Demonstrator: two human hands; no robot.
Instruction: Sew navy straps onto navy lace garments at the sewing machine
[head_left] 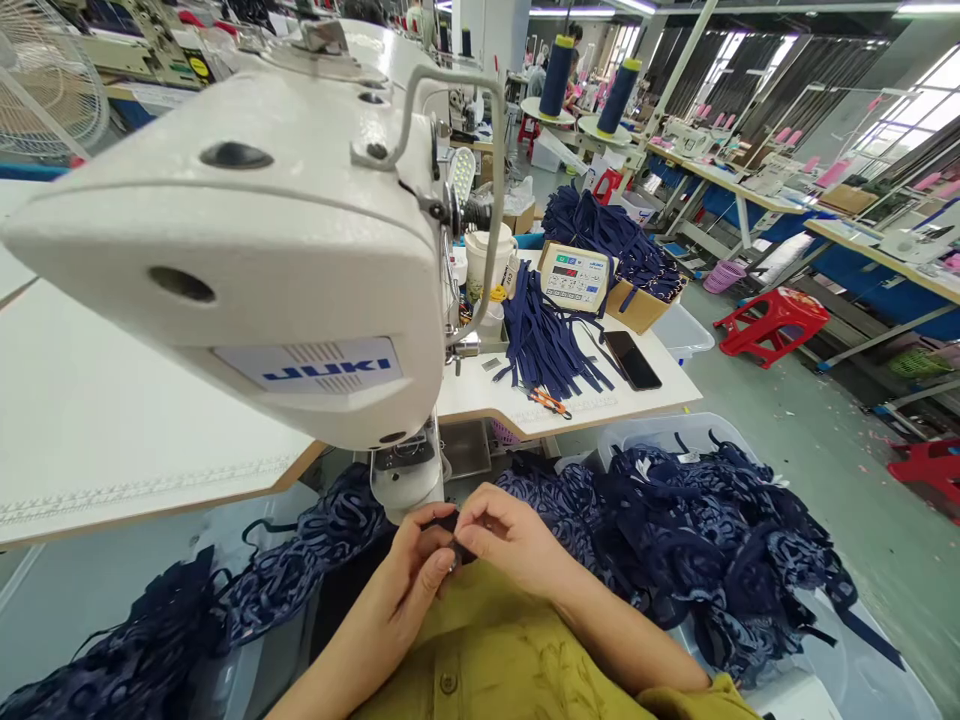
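Both hands meet in front of my chest, just below the needle end of a white JUKI sewing machine (300,250). My left hand (415,572) is closed, thumb and fingers pinching a small dark piece of fabric (466,553). My right hand (510,535) pinches the same dark piece from the other side, fingertips nearly touching the left ones. Most of the piece is hidden by the fingers. The machine's narrow sewing bed (407,488) ends just above my left hand, apart from the fabric.
Navy patterned garments (697,550) fill a clear plastic bin at right; more garments (300,560) lie at left. On the white table (637,405) are navy straps (551,330), orange-handled thread snips (549,402), a phone (632,360) and a control panel (575,278). A red stool (776,320) stands beyond.
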